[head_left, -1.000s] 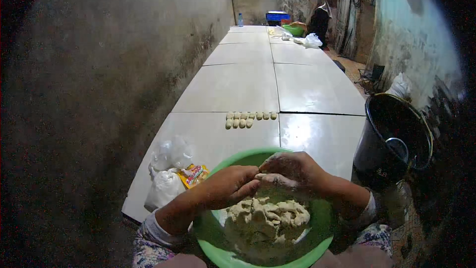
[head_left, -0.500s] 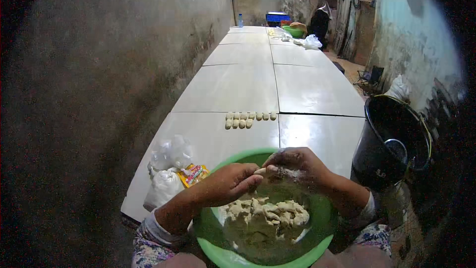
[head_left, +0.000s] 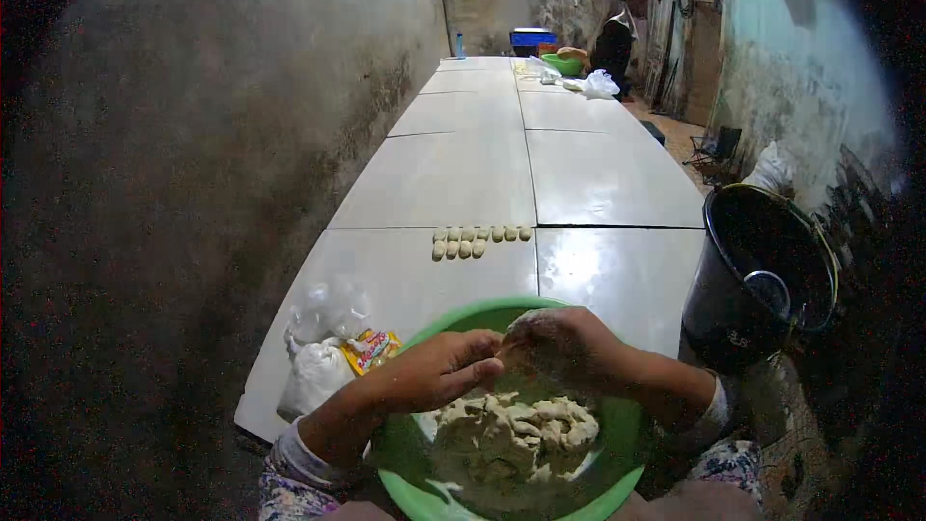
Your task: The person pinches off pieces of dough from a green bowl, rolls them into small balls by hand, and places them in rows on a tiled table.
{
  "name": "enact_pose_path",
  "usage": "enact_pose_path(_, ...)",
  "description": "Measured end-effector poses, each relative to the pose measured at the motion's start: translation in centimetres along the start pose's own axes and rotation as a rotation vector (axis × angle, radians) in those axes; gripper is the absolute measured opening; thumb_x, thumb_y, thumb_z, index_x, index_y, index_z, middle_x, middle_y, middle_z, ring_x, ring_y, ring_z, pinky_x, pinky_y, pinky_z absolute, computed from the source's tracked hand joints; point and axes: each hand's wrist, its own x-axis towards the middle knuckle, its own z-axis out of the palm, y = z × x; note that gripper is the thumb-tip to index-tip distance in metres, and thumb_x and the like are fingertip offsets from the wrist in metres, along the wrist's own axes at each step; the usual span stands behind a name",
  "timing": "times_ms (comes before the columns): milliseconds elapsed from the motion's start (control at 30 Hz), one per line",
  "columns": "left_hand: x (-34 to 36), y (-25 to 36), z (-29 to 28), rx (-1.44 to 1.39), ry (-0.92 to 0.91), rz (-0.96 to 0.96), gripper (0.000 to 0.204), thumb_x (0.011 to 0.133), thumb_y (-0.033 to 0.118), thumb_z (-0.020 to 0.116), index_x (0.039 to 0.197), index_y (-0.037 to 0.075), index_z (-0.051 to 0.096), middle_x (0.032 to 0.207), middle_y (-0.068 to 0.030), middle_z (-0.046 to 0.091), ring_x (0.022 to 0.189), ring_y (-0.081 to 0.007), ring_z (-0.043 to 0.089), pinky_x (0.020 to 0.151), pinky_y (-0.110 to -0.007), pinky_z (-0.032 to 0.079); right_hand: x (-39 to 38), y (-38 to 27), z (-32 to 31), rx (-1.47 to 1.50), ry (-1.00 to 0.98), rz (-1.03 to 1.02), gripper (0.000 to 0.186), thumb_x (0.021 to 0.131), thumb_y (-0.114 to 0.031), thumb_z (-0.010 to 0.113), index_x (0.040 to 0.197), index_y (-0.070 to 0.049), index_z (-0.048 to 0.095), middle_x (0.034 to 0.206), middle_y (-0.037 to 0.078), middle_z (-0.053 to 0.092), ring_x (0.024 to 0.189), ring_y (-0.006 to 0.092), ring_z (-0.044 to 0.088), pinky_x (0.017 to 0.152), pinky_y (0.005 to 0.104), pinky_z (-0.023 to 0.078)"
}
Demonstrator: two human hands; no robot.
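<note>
A green bowl (head_left: 610,497) in front of me holds a rough mound of pale dough (head_left: 516,434) with loose flour around it. Above its far half, my left hand (head_left: 458,362) and my floury right hand (head_left: 564,347) meet at the fingers, both curled inward. The small piece of dough seen between them a moment earlier is now hidden by the fingers. Beyond the bowl, several small dough pieces (head_left: 473,241) lie in two short rows on the white tiled table (head_left: 439,169).
Left of the bowl sit a plastic bag of white powder (head_left: 316,376) and a yellow-red packet (head_left: 369,351). A black bucket (head_left: 728,299) stands at the table's right side. At the far end are another green bowl (head_left: 564,66), a white plastic bag (head_left: 600,84) and a person in dark clothing (head_left: 611,50).
My hands have closed together, covering the small dough piece that showed between my fingertips. The whole view has tilted slightly, so the table and bowl appear a little lower.
</note>
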Motion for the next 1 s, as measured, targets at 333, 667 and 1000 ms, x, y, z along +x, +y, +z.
enact_pose_path(333,-0.2,-0.2,-0.7,-0.086,-0.009,0.146,0.028,0.096,0.023,0.042,0.095,0.0,0.057,0.079,-0.0056,0.06,0.077,-0.0132,0.055,0.073,-0.028,0.043,-0.1,-0.8,0.0,-0.081,0.114,-0.115,0.03,0.079,-0.013,0.066,0.108,-0.005,0.059,0.094,0.013,0.063,0.088,0.0266,0.062,0.078,0.0357,0.05)
enact_pose_path(667,-0.1,0.0,-0.7,-0.217,-0.018,0.031,0.028,0.093,0.017,0.05,0.112,-0.002,0.057,0.096,-0.0046,0.064,0.092,-0.011,0.055,0.084,-0.027,0.043,-0.3,0.4,-0.1,-0.14,0.007,-0.35,0.025,0.077,-0.007,0.062,0.101,-0.005,0.057,0.099,0.016,0.059,0.087,0.0336,0.059,0.077,0.0379,0.05)
enact_pose_path(1000,-0.5,0.6,-0.6,-0.17,-0.024,0.002,0.021,0.089,0.013,0.054,0.104,-0.002,0.061,0.089,-0.0038,0.065,0.082,-0.0082,0.055,0.076,-0.026,0.045,0.0,1.0,0.1,-0.118,-0.048,-0.453,0.024,0.081,-0.008,0.06,0.104,-0.003,0.056,0.095,0.016,0.06,0.087,0.0318,0.06,0.074,0.0365,0.05)
